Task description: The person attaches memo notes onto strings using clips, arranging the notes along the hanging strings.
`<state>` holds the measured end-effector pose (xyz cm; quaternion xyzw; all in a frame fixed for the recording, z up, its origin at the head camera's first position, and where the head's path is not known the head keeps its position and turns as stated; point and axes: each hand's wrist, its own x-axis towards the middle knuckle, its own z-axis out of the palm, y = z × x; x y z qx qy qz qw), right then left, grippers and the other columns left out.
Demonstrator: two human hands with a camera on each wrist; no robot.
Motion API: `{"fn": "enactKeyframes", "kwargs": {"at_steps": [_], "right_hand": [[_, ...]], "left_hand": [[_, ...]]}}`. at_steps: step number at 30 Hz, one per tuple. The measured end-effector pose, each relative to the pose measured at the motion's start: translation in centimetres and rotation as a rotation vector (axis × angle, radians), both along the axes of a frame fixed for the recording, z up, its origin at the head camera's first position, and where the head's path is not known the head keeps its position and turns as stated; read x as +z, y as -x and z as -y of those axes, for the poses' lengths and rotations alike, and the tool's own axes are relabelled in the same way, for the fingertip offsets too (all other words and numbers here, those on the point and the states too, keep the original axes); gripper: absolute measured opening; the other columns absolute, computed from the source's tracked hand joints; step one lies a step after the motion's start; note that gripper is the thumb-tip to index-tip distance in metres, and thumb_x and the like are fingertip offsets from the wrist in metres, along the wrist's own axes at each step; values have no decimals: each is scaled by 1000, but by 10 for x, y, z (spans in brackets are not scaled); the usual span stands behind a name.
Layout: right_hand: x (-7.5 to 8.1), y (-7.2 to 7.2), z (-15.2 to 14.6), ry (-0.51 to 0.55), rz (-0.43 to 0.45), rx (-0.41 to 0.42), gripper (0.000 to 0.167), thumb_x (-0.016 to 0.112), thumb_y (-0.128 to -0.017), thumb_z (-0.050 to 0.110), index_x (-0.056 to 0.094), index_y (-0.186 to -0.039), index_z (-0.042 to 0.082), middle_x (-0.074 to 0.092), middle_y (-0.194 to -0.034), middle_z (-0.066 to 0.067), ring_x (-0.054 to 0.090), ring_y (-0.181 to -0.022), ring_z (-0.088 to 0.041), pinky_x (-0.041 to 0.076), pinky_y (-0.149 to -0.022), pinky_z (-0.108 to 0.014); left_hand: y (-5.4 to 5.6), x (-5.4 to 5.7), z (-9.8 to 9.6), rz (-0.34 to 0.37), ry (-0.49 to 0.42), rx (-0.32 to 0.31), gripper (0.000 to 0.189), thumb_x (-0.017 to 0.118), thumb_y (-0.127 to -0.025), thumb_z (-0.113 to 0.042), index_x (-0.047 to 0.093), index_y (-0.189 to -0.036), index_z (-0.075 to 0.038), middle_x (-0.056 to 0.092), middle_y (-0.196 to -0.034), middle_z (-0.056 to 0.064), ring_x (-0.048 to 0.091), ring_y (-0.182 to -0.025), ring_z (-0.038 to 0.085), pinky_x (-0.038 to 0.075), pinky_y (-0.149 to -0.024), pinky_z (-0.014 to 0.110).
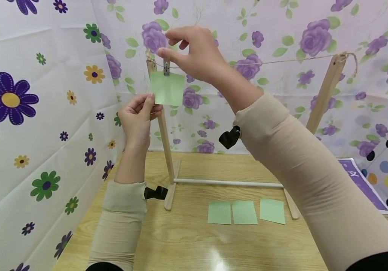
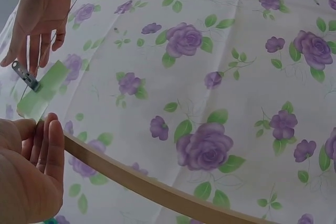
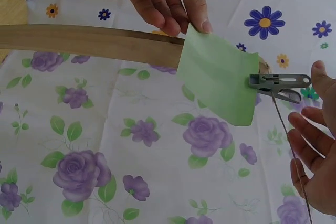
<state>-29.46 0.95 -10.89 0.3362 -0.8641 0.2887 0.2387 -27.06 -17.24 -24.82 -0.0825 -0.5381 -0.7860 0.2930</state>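
Note:
A green sticky note (image 1: 167,89) hangs from the twine (image 1: 278,61) near the left post, held at its top edge by a grey clothespin (image 3: 278,81). My left hand (image 1: 138,116) pinches the note's lower left corner between thumb and fingers. Just above the clothespin is my right hand (image 1: 197,52), its thumb and fingers spread apart. In the right wrist view a small gap shows between that thumb and the clothespin's handle, and nothing is in the hand.
Two wooden posts (image 1: 326,92) carry the twine, joined low down by a white rod (image 1: 228,183). Several more green notes (image 1: 245,212) lie in a row on the wooden table (image 1: 180,241). A purple book (image 1: 363,184) lies at the right. Flowered cloth (image 1: 214,124) stands behind.

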Motion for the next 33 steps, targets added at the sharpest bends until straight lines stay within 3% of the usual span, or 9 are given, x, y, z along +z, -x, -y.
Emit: {"fn": "enactKeyframes", "kwargs": {"at_steps": [11,16,21,25,30,33], "right_hand": [[-10,-7,-18,199,-268,107,41,72,-97,33,70,-126,4,71,-114,-7,60,-106,-19,45,-94,-19],[-21,-7,-31,257,-485,186,33,72,-97,26,72,-115,-1,72,-100,-13,63,-91,-23,48,-77,-25],[-38,-9,-45,358,-655,201,24,71,-95,18,74,-104,-4,71,-82,-15,59,-66,-23,40,-55,-22],[-54,-12,-56,460,-683,238,14,72,-91,8,75,-96,-5,70,-72,-13,54,-55,-18,37,-51,-17],[-74,-17,-72,506,-618,269,12,71,-89,5,75,-94,-5,68,-66,-11,53,-52,-14,41,-50,-14],[-88,-21,-83,533,-573,260,16,69,-89,10,76,-94,-4,68,-65,-10,55,-53,-14,44,-51,-12]], "left_hand": [[-1,-5,1,-7,17,-9,16,77,-91,-11,73,-96,3,71,-83,11,73,-67,18,63,-65,27],[-2,-7,1,-9,64,0,17,79,-90,-16,74,-96,0,71,-82,10,73,-68,18,63,-65,28],[-4,-12,3,-7,125,13,21,80,-90,-21,75,-95,-1,70,-78,9,71,-67,18,63,-65,29],[-5,-14,3,-10,136,9,21,80,-90,-22,73,-88,-3,71,-75,9,71,-67,19,63,-65,30],[-7,-18,4,-34,152,-25,22,81,-89,-22,71,-84,-3,72,-74,9,71,-67,19,64,-66,31],[-10,-22,5,-40,164,-52,19,81,-88,-19,73,-90,-2,72,-78,9,72,-69,19,64,-67,32]]}}
